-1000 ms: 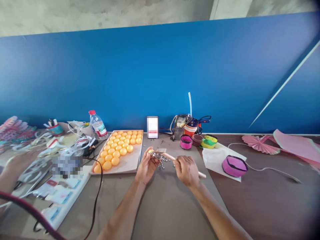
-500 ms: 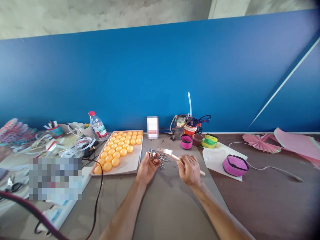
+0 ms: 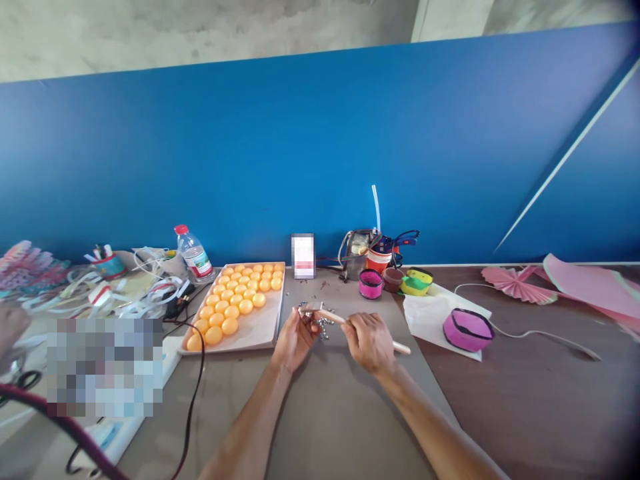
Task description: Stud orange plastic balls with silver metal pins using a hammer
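Note:
My left hand (image 3: 294, 339) is closed around a small ball with a silvery glitter coat (image 3: 303, 311), held just above the brown table. My right hand (image 3: 369, 341) grips the wooden handle of a flat paintbrush (image 3: 345, 320), whose bristle end rests on the ball. A small heap of silvery bits (image 3: 325, 325) lies on the table between the hands. To the left stands a shallow tray (image 3: 260, 325) with several orange balls (image 3: 231, 310) in rows.
Small pots in pink (image 3: 371, 283), brown and green-yellow stand behind, beside a cup of tools (image 3: 379, 252). A water bottle (image 3: 194, 254), a pink pouch (image 3: 467, 329) on white paper, pink paper fans (image 3: 515, 283), cables and clutter lie around. Another person's hand (image 3: 11, 325) shows far left.
The brush tip has come back onto the ball in my left hand, after lifting off half a second ago. The view has shifted slightly.

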The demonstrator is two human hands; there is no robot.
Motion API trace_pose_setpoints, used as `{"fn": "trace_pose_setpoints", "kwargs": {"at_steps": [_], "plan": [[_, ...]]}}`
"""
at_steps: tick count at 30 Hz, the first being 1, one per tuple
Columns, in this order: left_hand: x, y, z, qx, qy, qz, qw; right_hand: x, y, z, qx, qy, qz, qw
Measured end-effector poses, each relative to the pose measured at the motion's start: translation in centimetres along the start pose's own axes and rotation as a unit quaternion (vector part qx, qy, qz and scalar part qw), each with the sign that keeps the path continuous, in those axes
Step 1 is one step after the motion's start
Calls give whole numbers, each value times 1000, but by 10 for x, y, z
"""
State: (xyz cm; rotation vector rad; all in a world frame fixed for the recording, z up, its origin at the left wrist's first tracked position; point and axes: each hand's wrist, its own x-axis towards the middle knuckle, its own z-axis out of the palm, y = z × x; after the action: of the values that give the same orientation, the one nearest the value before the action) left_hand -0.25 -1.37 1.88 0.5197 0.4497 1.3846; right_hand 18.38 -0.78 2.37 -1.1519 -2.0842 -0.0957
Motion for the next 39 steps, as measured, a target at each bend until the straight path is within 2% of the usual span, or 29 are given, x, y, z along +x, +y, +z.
{"fn": "trace_pose_setpoints", "kwargs": {"at_steps": [4, 6, 13, 17, 24, 28, 30, 34, 36, 39], "plan": [[0, 1, -1, -13, 1, 0, 1000, 1, 10, -3, -45, 70, 58, 995], [1, 1, -1, -11, 6, -5, 1000, 1, 18, -3, -83, 75, 108, 988], [-1, 0, 0, -11, -5, -21, 1000, 1, 34, 7, -173, -67, 196, 963], [-1, -1, 1, 5, -9, -26, 1000, 1, 35, 11, -194, -113, 231, 947], [-2, -3, 3, 23, -11, -25, 999, 0, 32, 16, -191, -150, 251, 937], [-1, -2, 2, 25, -3, -30, 999, 2, 27, 6, -169, -131, 214, 953], [-1, -2, 3, 25, 0, -33, 999, 3, 25, -1, -134, -171, 184, 959], [-2, -2, 5, 34, -2, -36, 999, 0, 23, -8, -99, -281, 168, 940], [-2, -3, 5, 38, -2, -36, 999, -3, 23, -6, -84, -306, 161, 934], [-2, -3, 4, 43, 1, -35, 998, -6, 23, -1, -42, -307, 152, 938]]}}
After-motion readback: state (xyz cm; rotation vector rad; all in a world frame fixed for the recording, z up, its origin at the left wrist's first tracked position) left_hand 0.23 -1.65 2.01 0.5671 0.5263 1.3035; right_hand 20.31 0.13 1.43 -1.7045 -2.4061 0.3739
